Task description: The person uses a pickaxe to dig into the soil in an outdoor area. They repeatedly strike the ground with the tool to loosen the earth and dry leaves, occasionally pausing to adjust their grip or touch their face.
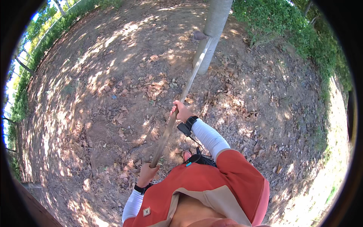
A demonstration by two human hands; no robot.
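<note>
My left hand [148,173] is closed around the lower end of a long wooden handle [185,89], close to my body. Farther up, near the middle of the handle, my right hand [181,110] grips it. From there the handle runs up and away to a dark tool head [199,35], seen in front of or beside a pale grey post or trunk [212,31]. The head's exact kind cannot be told, nor whether it touches the post. Both wrists bear black straps, over white sleeves.
Dry leaves [156,88] lie scattered on the bare, sun-dappled soil. Green shrubs [278,20] grow at the upper right, and a hedge [56,34] runs along the upper left. A brown edge [37,204] shows at the lower left.
</note>
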